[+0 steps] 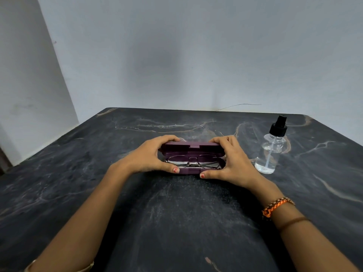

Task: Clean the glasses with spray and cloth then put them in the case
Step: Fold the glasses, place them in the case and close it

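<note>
The fingers of the left hand are curled over the lid's far edge, the thumb pressed to the front rim, so the left end of the case is gripped. The right hand is wrapped the same way round the right end, thumb at the front lip. The purple case is held partly open on the tabletop, lid tilted over the base. The glasses are seen lying folded inside, on something pale, possibly the cloth, though that cannot be made out. A clear spray bottle with a black nozzle is stood upright near the right hand, untouched. An orange bracelet is worn on the right wrist.
</note>
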`<state>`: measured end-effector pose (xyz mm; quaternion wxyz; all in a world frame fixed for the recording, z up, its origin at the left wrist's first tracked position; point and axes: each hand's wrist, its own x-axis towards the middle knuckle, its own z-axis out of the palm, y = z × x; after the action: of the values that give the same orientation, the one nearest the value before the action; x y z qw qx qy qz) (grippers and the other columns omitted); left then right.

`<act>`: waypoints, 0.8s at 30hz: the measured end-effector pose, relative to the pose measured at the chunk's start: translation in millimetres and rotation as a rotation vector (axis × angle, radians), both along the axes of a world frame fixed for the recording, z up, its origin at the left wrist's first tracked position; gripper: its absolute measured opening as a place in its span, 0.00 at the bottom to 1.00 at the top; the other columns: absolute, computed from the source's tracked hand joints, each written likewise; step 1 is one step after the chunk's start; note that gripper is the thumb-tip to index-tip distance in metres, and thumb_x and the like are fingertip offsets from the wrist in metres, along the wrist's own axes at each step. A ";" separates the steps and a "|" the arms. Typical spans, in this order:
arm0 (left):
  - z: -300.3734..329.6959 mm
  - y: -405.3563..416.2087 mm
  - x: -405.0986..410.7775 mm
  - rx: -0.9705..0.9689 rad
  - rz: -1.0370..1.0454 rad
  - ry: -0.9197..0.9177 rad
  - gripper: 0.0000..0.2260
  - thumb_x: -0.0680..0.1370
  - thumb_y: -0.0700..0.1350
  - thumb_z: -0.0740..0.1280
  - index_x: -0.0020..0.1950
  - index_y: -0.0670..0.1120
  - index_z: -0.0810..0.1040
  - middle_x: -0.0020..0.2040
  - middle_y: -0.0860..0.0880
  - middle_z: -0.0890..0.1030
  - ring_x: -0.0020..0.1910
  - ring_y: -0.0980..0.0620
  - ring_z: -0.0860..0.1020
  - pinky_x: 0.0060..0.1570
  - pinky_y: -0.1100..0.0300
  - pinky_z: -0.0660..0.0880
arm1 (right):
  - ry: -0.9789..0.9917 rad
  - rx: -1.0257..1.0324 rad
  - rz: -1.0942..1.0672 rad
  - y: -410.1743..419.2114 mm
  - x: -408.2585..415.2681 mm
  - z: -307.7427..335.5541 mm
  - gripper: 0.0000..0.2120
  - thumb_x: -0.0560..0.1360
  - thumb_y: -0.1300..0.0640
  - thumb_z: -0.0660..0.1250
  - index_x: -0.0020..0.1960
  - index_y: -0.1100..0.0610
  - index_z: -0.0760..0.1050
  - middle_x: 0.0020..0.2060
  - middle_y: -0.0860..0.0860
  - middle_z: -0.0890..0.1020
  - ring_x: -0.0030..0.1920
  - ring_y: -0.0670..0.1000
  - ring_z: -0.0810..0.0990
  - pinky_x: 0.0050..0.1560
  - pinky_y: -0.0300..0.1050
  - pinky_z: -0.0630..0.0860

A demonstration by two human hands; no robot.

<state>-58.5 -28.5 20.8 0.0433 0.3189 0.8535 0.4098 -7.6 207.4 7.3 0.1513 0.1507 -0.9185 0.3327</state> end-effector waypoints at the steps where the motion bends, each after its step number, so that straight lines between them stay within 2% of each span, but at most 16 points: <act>1: 0.3 1.9 0.7 0.007 0.007 0.049 0.28 0.64 0.47 0.78 0.55 0.66 0.69 0.56 0.62 0.74 0.55 0.65 0.72 0.53 0.69 0.69 | 0.017 0.009 -0.007 -0.6 -0.2 -0.8 0.36 0.57 0.45 0.78 0.60 0.50 0.67 0.51 0.46 0.65 0.52 0.44 0.70 0.56 0.42 0.70; 4: -3.3 8.5 2.0 -0.090 -0.007 0.178 0.31 0.62 0.48 0.79 0.62 0.58 0.71 0.58 0.56 0.74 0.56 0.60 0.73 0.56 0.65 0.69 | 0.077 0.046 -0.022 -4.1 -1.1 -3.5 0.29 0.60 0.45 0.76 0.56 0.51 0.70 0.49 0.44 0.67 0.48 0.43 0.70 0.46 0.32 0.67; 6: -7.2 12.7 2.2 -0.181 -0.009 0.257 0.32 0.63 0.48 0.78 0.65 0.54 0.70 0.61 0.55 0.73 0.58 0.59 0.71 0.59 0.63 0.67 | 0.105 0.083 -0.017 -7.0 -1.9 -5.5 0.24 0.63 0.45 0.74 0.54 0.51 0.71 0.48 0.44 0.69 0.47 0.43 0.70 0.43 0.35 0.66; 11: -11.5 15.8 0.0 -0.264 0.024 0.296 0.31 0.69 0.50 0.74 0.69 0.53 0.66 0.66 0.53 0.72 0.63 0.54 0.70 0.63 0.54 0.68 | 0.121 0.138 0.010 -8.4 -3.7 -7.6 0.22 0.68 0.44 0.70 0.58 0.52 0.71 0.51 0.46 0.73 0.48 0.44 0.72 0.47 0.38 0.66; 14: -12.7 16.8 0.5 -0.287 0.017 0.287 0.32 0.69 0.53 0.72 0.70 0.54 0.64 0.67 0.53 0.72 0.63 0.54 0.70 0.63 0.53 0.67 | 0.086 0.162 0.023 -7.9 -4.8 -7.7 0.26 0.67 0.43 0.70 0.62 0.50 0.70 0.56 0.47 0.75 0.54 0.46 0.74 0.54 0.42 0.70; 16: -13.1 17.2 0.7 -0.291 0.024 0.298 0.31 0.70 0.53 0.71 0.70 0.55 0.64 0.67 0.53 0.72 0.64 0.54 0.70 0.64 0.53 0.67 | 0.055 0.196 0.037 -8.4 -5.2 -8.3 0.30 0.66 0.43 0.71 0.65 0.50 0.68 0.59 0.46 0.75 0.58 0.47 0.73 0.59 0.45 0.70; 24: -13.2 18.5 2.1 -0.327 0.028 0.335 0.29 0.72 0.53 0.69 0.71 0.55 0.63 0.67 0.52 0.71 0.64 0.52 0.68 0.64 0.51 0.66 | 0.102 0.203 0.016 -8.4 -5.2 -7.3 0.27 0.68 0.47 0.71 0.65 0.51 0.70 0.60 0.47 0.78 0.59 0.49 0.76 0.55 0.40 0.67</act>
<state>-56.4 -10.1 7.6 -0.0535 0.3595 0.9082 0.2077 -12.8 199.0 -0.1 0.1794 0.1894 -0.9373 0.2310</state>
